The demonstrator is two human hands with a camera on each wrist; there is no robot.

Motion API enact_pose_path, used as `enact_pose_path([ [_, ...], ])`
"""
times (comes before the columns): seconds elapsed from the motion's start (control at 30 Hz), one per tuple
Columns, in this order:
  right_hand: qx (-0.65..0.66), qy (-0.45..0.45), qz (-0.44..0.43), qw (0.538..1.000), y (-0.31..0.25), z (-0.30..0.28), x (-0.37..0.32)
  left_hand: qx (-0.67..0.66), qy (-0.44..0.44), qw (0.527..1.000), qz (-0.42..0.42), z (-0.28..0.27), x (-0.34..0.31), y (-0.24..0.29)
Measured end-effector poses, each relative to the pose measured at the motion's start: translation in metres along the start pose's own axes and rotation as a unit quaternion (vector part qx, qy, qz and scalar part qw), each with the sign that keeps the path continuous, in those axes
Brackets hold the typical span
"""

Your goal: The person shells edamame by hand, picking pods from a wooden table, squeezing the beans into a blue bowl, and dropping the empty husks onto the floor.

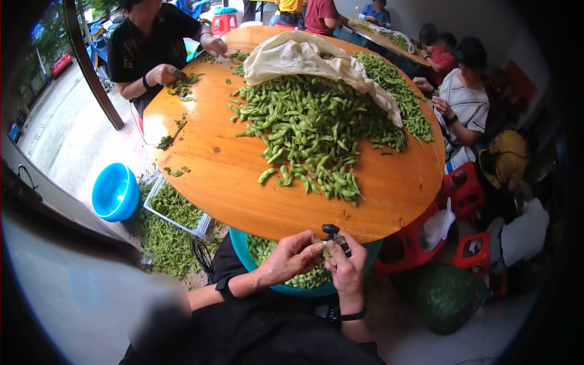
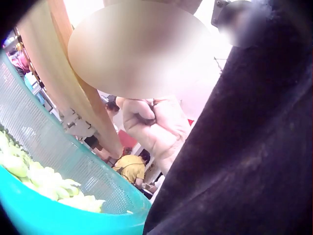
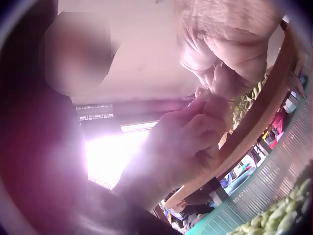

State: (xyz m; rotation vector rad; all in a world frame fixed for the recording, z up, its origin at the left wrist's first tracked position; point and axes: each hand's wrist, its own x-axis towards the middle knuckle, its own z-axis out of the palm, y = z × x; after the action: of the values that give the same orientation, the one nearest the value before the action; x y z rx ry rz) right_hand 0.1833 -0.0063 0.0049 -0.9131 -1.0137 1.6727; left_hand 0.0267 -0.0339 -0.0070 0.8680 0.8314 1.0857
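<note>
My left hand (image 1: 295,255) and right hand (image 1: 345,261) meet fingertip to fingertip over the near table edge. Thumb and forefinger of the left pinch a small greenish bit that looks like a soybean pod (image 1: 325,241), mostly hidden by fingers. A small black tool (image 1: 330,229) sticks up from the curled fingers of my right hand; its exact kind I cannot tell. Below both hands stands a turquoise basket (image 1: 239,249) of light green beans (image 1: 310,278), its mesh wall (image 2: 73,142) filling the left wrist view's lower left. On the table lies a heap of green soybean pods (image 1: 310,121).
A cream cloth (image 1: 298,55) partly covers the heap on the wooden table (image 1: 207,164). To the left are a blue basin (image 1: 115,192) and a white crate (image 1: 164,207) amid floor pods. Red stools (image 1: 465,188) and a green bag (image 1: 444,298) stand right. Other people sit around.
</note>
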Motion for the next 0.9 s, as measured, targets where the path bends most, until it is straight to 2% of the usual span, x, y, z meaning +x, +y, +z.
enact_pose_path([
  [0.1, -0.039, 0.018, -0.006, 0.999, 0.000, -0.001, -0.002, -0.016, -0.006, 1.000, -0.006, -0.001, 0.000, -0.003],
  [0.2, -0.095, 0.015, -0.054, 0.994, -0.003, -0.002, -0.007, -0.028, -0.023, 0.999, 0.007, -0.006, 0.002, -0.012],
  [0.23, -0.160, 0.058, -0.077, 0.982, -0.009, -0.005, -0.009, 0.144, -0.012, 0.983, 0.111, -0.005, 0.000, -0.008],
  [0.27, -0.225, 0.099, -0.099, 0.964, -0.014, -0.009, -0.010, 0.310, 0.001, 0.927, 0.210, -0.005, 0.000, -0.004],
  [0.3, -0.222, 0.141, -0.130, 0.956, -0.015, -0.023, -0.010, 0.393, -0.030, 0.901, 0.179, -0.011, -0.001, 0.002],
  [0.33, -0.248, 0.183, -0.172, 0.936, -0.024, -0.038, -0.010, 0.394, -0.029, 0.901, 0.179, -0.015, -0.002, 0.009],
  [0.37, -0.293, 0.256, -0.161, 0.907, -0.034, -0.058, -0.011, 0.398, -0.077, 0.891, 0.206, -0.019, -0.004, 0.018],
  [0.4, -0.401, 0.328, -0.238, 0.822, -0.029, -0.098, -0.004, 0.399, -0.124, 0.879, 0.231, -0.021, -0.006, 0.028],
  [0.43, -0.525, 0.367, -0.243, 0.728, -0.047, -0.104, -0.007, 0.414, -0.133, 0.873, 0.220, -0.024, -0.008, 0.040],
  [0.47, -0.622, 0.369, -0.269, 0.636, -0.050, -0.133, -0.006, 0.432, -0.121, 0.855, 0.261, -0.028, -0.006, 0.048],
  [0.53, -0.624, 0.393, -0.217, 0.639, -0.050, -0.168, -0.006, 0.446, -0.062, 0.860, 0.238, -0.043, 0.003, 0.060],
  [0.6, -0.630, 0.392, -0.227, 0.631, -0.045, -0.192, -0.010, 0.468, 0.065, 0.861, 0.188, -0.060, 0.018, 0.069],
  [0.67, -0.634, 0.393, -0.235, 0.623, -0.037, -0.201, -0.015, 0.589, 0.156, 0.754, 0.246, -0.075, 0.038, 0.076],
  [0.7, -0.637, 0.396, -0.239, 0.617, -0.034, -0.201, -0.017, 0.614, 0.168, 0.723, 0.269, -0.087, 0.049, 0.074],
  [0.77, -0.639, 0.398, -0.240, 0.613, -0.029, -0.199, -0.019, 0.635, 0.150, 0.712, 0.259, -0.100, 0.063, 0.067],
  [0.8, -0.628, 0.397, -0.240, 0.624, -0.027, -0.197, -0.019, 0.656, 0.132, 0.700, 0.251, -0.102, 0.066, 0.066],
  [0.9, -0.615, 0.393, -0.236, 0.641, -0.024, -0.195, -0.020, 0.652, 0.152, 0.703, 0.241, -0.096, 0.064, 0.058],
])
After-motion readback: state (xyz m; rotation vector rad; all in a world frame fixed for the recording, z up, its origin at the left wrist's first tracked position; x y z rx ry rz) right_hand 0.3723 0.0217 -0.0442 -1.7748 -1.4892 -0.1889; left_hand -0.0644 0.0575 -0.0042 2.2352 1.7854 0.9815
